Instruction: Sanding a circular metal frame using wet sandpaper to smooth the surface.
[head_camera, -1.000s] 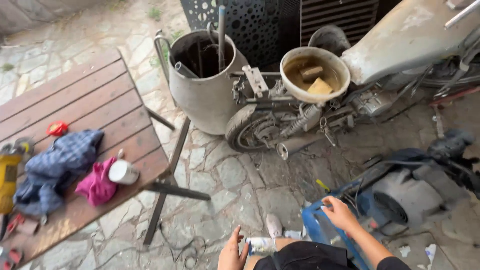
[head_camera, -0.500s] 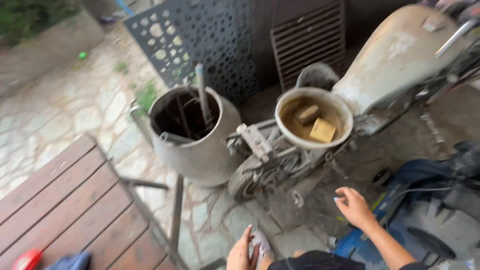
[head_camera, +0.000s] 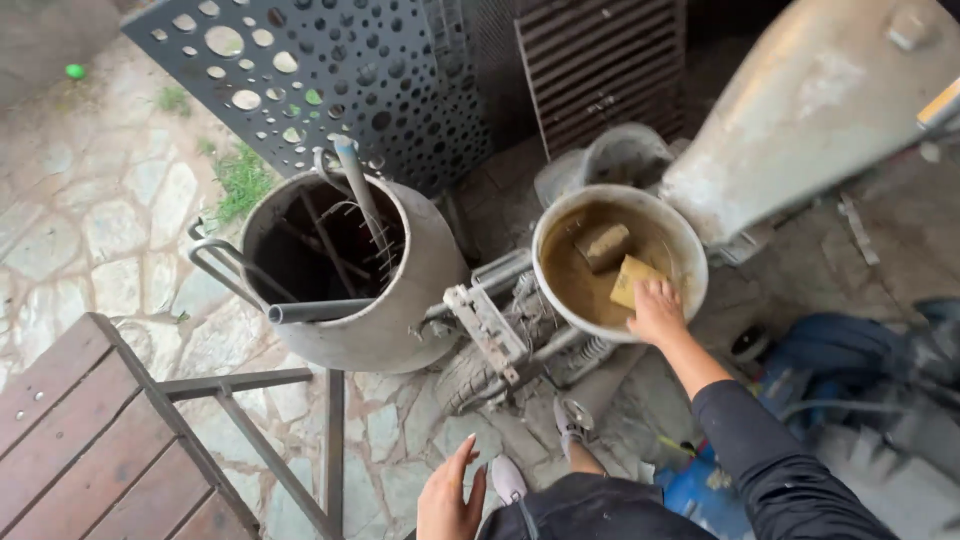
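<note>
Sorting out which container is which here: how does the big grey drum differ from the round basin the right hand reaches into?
The grey drum is tall and deep and stands on the stone paving; the round basin is shallow and wide and sits up on the small motorbike. The drum holds metal rods and pipes in a dark interior; the basin holds muddy brown water and two sponge blocks, one under the right hand. Both are round, open-topped and grimy.

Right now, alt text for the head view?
Seen from above, the right hand grips a yellow sponge in a bowl of muddy water sitting on a dismantled motorbike. The left hand hangs open near a grey drum of rods.
</note>
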